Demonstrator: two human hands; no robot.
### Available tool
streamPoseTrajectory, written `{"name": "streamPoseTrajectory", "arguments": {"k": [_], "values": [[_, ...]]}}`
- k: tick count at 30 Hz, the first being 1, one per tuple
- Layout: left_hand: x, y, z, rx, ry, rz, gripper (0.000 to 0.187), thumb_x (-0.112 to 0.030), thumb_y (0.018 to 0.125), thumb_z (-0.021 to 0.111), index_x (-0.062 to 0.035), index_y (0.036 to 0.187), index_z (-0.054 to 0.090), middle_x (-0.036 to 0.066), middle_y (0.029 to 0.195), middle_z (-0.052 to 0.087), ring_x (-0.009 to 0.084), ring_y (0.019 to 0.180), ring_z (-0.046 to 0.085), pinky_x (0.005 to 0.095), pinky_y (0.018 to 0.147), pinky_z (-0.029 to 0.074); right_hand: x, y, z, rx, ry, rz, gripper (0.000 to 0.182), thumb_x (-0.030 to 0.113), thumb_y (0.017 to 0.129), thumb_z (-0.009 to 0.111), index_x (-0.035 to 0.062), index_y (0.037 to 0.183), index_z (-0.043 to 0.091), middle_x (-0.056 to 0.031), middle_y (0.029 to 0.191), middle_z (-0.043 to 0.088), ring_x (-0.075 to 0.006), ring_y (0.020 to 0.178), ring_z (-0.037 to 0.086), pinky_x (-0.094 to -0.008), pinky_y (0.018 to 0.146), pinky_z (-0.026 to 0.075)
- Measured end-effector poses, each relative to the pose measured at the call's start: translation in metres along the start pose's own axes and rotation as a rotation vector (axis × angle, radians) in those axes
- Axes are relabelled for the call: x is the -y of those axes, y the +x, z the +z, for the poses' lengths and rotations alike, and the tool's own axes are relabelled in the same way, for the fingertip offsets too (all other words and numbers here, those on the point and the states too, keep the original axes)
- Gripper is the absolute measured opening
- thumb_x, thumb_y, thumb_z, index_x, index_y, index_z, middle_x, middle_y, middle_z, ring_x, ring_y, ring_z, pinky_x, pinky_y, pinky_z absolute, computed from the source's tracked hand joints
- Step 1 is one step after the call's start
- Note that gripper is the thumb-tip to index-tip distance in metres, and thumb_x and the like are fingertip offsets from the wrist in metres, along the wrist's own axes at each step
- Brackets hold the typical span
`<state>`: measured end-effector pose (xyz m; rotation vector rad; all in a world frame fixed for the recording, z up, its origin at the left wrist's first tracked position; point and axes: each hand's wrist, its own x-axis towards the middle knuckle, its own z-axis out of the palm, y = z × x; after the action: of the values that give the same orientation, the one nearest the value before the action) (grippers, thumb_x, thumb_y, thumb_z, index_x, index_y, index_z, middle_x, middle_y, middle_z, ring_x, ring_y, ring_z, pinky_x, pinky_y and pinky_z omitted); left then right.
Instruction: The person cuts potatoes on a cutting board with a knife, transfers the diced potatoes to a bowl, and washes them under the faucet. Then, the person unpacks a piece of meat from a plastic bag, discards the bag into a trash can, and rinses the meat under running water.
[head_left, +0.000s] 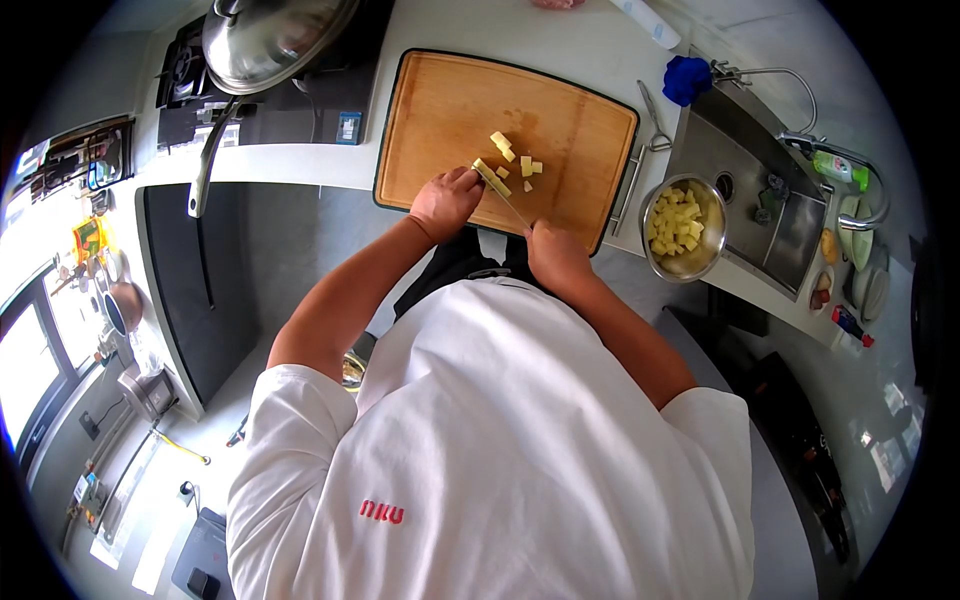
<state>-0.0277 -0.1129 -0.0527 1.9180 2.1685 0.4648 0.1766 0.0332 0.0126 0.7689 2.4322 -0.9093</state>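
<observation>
My right hand (557,256) is closed around the handle of a knife (512,208), whose thin blade points up and left over the cutting board (430,110). At the blade's far end, my left hand (447,204) has its fingers curled against a pale yellow potato strip (491,178). The blade lies right alongside this strip; whether it is cutting in cannot be made out. Several cut potato pieces (502,144) and small potato cubes (532,167) lie on the board just beyond my hands.
Right of the board, a metal bowl (655,262) holds many potato cubes, beside the sink (735,235). A long metal utensil (655,118) lies near the board's right edge. A lidded pan (270,45) stands on the stove at left, its handle (207,165) jutting past the counter edge.
</observation>
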Motion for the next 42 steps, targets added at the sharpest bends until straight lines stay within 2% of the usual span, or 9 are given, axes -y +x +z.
{"name": "streamPoseTrajectory", "arguments": {"k": [4, 7, 12, 15, 21, 24, 42], "values": [[-0.001, -0.001, 0.001, -0.009, -0.01, -0.01, 0.021, -0.012, 0.087, 0.06, -0.0057, 0.105, 0.069, 0.007, 0.109, 0.063, 0.0275, 0.109, 0.064, 0.0399, 0.086, 0.058, 0.004, 0.018, 0.009, 0.029, -0.008, 0.037, 0.028, 0.021, 0.105, 0.056, -0.0045, 0.101, 0.064, -0.0282, 0.091, 0.073, -0.0473, 0.088, 0.072, -0.0565, 0.079, 0.056], [0.0, 0.0, -0.001, -0.012, -0.005, -0.011, 0.021, -0.012, 0.087, 0.061, -0.0058, 0.105, 0.068, 0.007, 0.109, 0.063, 0.0275, 0.11, 0.064, 0.0402, 0.086, 0.058, 0.005, 0.031, 0.014, 0.03, -0.028, 0.07, 0.03, 0.024, 0.105, 0.056, -0.0041, 0.101, 0.064, -0.0273, 0.09, 0.073, -0.0476, 0.089, 0.072, -0.0567, 0.079, 0.056], [-0.003, -0.002, -0.002, 0.001, -0.019, -0.053, 0.018, -0.011, 0.091, 0.063, -0.0072, 0.108, 0.07, 0.006, 0.114, 0.065, 0.0262, 0.111, 0.065, 0.0404, 0.085, 0.058, -0.008, 0.028, 0.016, -0.049, 0.064, 0.044, 0.036, 0.03, 0.107, 0.053, -0.0018, 0.097, 0.065, -0.0271, 0.087, 0.073, -0.0476, 0.084, 0.071, -0.0573, 0.076, 0.055], [-0.005, -0.008, 0.0, -0.138, -0.059, -0.068, 0.017, -0.01, 0.087, 0.06, -0.006, 0.103, 0.066, 0.008, 0.113, 0.064, 0.0301, 0.111, 0.064, 0.0421, 0.089, 0.057, -0.008, 0.018, 0.015, -0.044, 0.039, -0.012, 0.038, 0.032, 0.107, 0.053, -0.001, 0.093, 0.066, -0.0273, 0.085, 0.072, -0.0474, 0.08, 0.071, -0.0574, 0.075, 0.055], [-0.012, -0.01, 0.001, -0.076, -0.091, -0.149, 0.015, -0.009, 0.089, 0.06, -0.0069, 0.102, 0.066, 0.009, 0.113, 0.065, 0.0313, 0.11, 0.065, 0.0431, 0.09, 0.057, -0.002, 0.006, 0.009, -0.041, 0.011, -0.027, 0.038, 0.032, 0.107, 0.053, -0.0002, 0.091, 0.067, -0.0273, 0.083, 0.072, -0.0472, 0.079, 0.071, -0.0576, 0.073, 0.054], [-0.013, -0.005, 0.003, 0.051, -0.095, -0.228, 0.015, -0.01, 0.089, 0.059, -0.0076, 0.102, 0.066, 0.009, 0.111, 0.064, 0.0316, 0.109, 0.065, 0.0426, 0.089, 0.058, -0.003, 0.005, 0.009, -0.048, 0.017, -0.048, 0.04, 0.034, 0.108, 0.052, -0.0009, 0.092, 0.064, -0.0277, 0.082, 0.071, -0.0485, 0.078, 0.069, -0.0585, 0.072, 0.054], [-0.012, -0.01, 0.013, -0.082, -0.117, -0.229, 0.011, -0.012, 0.09, 0.061, -0.0083, 0.097, 0.067, 0.008, 0.103, 0.063, 0.0295, 0.103, 0.066, 0.0418, 0.084, 0.058, 0.006, 0.004, 0.004, 0.016, 0.038, -0.009, 0.04, 0.031, 0.107, 0.052, -0.0027, 0.09, 0.067, -0.0297, 0.085, 0.072, -0.0487, 0.08, 0.07, -0.0582, 0.074, 0.055]]}}
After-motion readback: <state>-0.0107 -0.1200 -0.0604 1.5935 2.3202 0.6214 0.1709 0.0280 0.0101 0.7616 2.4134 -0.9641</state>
